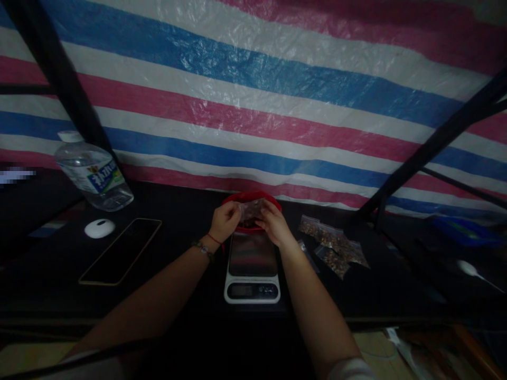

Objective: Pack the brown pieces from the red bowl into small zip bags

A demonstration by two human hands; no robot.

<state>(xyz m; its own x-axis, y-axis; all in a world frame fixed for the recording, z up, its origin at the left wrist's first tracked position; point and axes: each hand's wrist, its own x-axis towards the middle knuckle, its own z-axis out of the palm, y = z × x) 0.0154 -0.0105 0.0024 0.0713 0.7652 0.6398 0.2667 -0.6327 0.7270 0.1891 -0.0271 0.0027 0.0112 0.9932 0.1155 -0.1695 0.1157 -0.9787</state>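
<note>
Between my two hands, over a red bowl, is a small clear plastic bag. My left hand pinches its left side, and my right hand grips the right side. Whether anything is inside this bag is too dark to tell. Dark contents show at the bottom of the bowl. Just in front of the bowl lies a white kitchen scale with a dark plate and a small display. Right of my right forearm, several filled zip bags of brownish bits lie overlapping, beside a flat clear bag.
To the left are a phone, a white mouse-like object and a large clear bottle. Dark metal bars slant at both sides. A striped plastic sheet hangs behind the black table. At far right are a white spoon and a blue tray.
</note>
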